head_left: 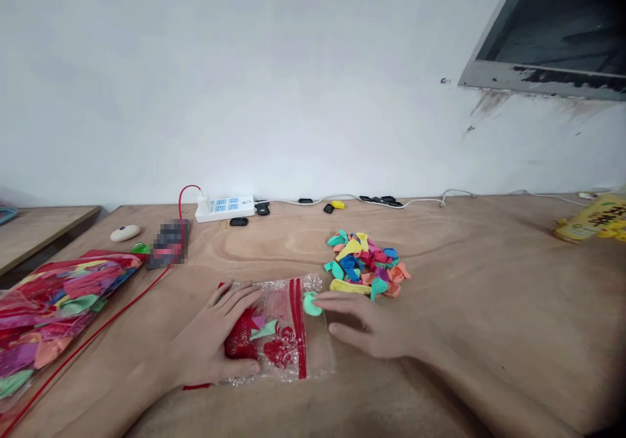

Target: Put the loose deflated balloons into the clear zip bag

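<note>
A clear plastic bag (pixel 315 353) with red printing lies flat on the wooden table, a few balloons visible inside. My left hand (pixel 220 334) rests spread over its left part, fingers apart. At the bag's right end, near the red strips, sits a light green balloon (pixel 311 304). The outstretched fingertips of my right hand (pixel 369 324) touch this balloon, while the thumb stays apart from it. Just beyond my right hand is a loose pile of deflated balloons (pixel 364 262) in yellow, blue, green, pink and orange.
At the left lies a fuller bag of balloons (pixel 73 301), crossed by a red cable (pixel 98 327). A pixelated dark device (pixel 167 246), a white power strip (pixel 227 208) and small black pieces (pixel 381 200) lie farther back. A yellow package (pixel 591 219) stands at far right.
</note>
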`<state>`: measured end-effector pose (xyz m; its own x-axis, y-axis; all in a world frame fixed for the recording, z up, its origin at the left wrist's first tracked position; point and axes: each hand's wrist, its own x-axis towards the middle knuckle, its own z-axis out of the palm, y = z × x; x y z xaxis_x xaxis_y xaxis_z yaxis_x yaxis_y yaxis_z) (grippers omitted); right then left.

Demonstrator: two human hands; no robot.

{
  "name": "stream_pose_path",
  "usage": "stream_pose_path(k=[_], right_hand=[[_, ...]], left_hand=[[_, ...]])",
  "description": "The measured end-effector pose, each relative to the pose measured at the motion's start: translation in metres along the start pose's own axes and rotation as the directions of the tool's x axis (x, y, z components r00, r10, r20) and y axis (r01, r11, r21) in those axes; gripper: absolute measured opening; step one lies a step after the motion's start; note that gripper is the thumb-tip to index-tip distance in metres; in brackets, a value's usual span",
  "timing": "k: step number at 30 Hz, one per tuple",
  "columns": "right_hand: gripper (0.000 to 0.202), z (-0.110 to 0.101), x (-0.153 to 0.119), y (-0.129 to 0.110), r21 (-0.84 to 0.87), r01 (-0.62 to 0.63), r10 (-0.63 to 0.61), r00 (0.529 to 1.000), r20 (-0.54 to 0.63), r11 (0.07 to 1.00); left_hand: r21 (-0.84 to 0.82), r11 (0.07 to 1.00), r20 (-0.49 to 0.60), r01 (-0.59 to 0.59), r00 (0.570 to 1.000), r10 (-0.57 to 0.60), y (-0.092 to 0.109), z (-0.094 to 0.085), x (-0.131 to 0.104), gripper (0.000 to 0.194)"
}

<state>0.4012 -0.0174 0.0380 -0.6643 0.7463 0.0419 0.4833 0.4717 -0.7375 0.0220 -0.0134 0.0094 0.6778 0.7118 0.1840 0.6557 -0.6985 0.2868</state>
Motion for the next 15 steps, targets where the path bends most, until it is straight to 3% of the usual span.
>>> stream_pose_path(k=[3,7,11,15], right_hand=[[0.048,0.015,0.002,-0.011,-0.182,0.122,-0.101,0.988,0.117,0.976],[0.049,0.023,0.019,-0.014,-0.251,0.278,-0.236,0.954,0.185,0.927],[0.056,0.032,0.051,-0.006,-0.271,0.454,-0.401,0.887,0.227,0.849],[0.058,0.059,0.094,-0.005,-0.260,0.574,-0.528,0.818,0.229,0.776]], left_hand=[[0.007,1.000,0.020,0.016,1.000,-0.016,0.004,-0.004,0.002,0.105],[-0.006,1.000,0.013,0.013,1.000,-0.013,0.003,-0.003,0.002,0.108],[-0.024,1.000,0.009,-0.011,1.000,0.011,-0.002,0.003,0.000,0.110],[-0.024,1.000,0.000,-0.008,1.000,0.008,-0.004,0.006,-0.002,0.111]])
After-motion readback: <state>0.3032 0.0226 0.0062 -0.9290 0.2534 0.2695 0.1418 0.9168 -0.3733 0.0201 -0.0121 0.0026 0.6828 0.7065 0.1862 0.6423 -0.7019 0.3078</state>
